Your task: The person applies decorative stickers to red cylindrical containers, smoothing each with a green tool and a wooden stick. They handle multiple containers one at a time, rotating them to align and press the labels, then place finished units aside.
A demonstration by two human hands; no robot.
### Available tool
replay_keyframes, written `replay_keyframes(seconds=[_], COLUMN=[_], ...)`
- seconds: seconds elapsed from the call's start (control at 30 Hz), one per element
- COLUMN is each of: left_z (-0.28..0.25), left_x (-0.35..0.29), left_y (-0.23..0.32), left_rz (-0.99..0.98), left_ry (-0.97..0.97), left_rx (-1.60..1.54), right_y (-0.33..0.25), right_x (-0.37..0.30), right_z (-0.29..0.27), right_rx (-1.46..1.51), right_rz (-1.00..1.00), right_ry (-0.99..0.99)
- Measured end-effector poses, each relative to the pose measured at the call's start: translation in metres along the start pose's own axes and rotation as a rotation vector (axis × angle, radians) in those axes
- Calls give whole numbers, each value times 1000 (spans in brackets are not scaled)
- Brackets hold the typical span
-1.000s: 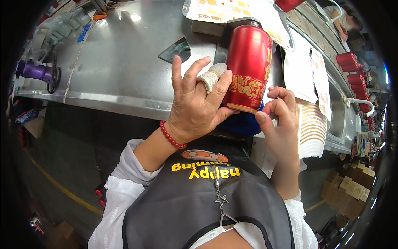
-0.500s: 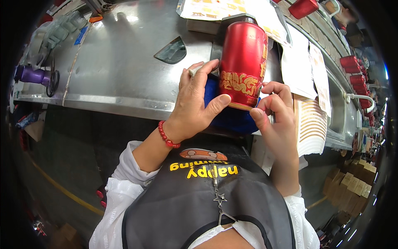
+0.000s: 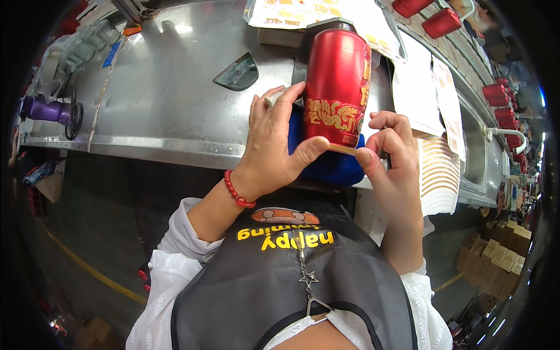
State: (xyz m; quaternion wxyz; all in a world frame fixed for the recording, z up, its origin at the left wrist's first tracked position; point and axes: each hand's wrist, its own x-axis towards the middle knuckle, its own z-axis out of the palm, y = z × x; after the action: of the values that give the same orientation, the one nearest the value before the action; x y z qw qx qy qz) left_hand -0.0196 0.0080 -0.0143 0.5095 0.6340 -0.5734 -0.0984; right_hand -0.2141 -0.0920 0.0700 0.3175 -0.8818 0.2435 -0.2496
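Note:
A glossy red bottle (image 3: 335, 70) with a gold dragon pattern lies on a blue cloth (image 3: 332, 172), its base toward me and its dark neck pointing away. My left hand (image 3: 271, 137) steadies its left side with the fingers, the thumb at the base edge. A small whitish wrap (image 3: 273, 100) sits around one of those fingers. Along the base runs a thin gold strip (image 3: 341, 149). At its right end, the thumb and index finger of my right hand (image 3: 394, 151) are pinched together; the other fingers curl beside the bottle.
Sheets of gold decals (image 3: 303, 14) lie behind the bottle. White sheets with curved gold strips (image 3: 438, 178) hang over the right edge, near a sink with a tap (image 3: 507, 137). A dark glassy scraper-like piece (image 3: 238, 73) rests on the steel table (image 3: 175, 87). Farther left lies a purple tool (image 3: 46, 108).
The bottle has turned a little, bringing more gold lettering into view on its right side. My right thumb and index finger have closed in at the strip's end. My left hand stays nearly in place.

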Motion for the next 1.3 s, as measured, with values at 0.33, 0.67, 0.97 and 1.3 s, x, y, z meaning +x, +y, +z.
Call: replay_keyframes(seconds=[0.33, 0.67, 0.97, 1.3], left_z=[0, 0, -2, 3], left_x=[-2, -1, -3, -3], left_y=[-6, -4, -6, -10], left_rz=[-41, -32, -62, -32], left_ry=[-7, -33, -69, -30], left_rx=[-101, -81, -138, -110], right_y=[3, 10, 14, 9], right_x=[-2, -5, -6, -6], right_z=[9, 10, 12, 7], right_rx=[75, 83, 67, 108], right_rz=[64, 102, 106, 122], right_ry=[11, 9, 17, -11])
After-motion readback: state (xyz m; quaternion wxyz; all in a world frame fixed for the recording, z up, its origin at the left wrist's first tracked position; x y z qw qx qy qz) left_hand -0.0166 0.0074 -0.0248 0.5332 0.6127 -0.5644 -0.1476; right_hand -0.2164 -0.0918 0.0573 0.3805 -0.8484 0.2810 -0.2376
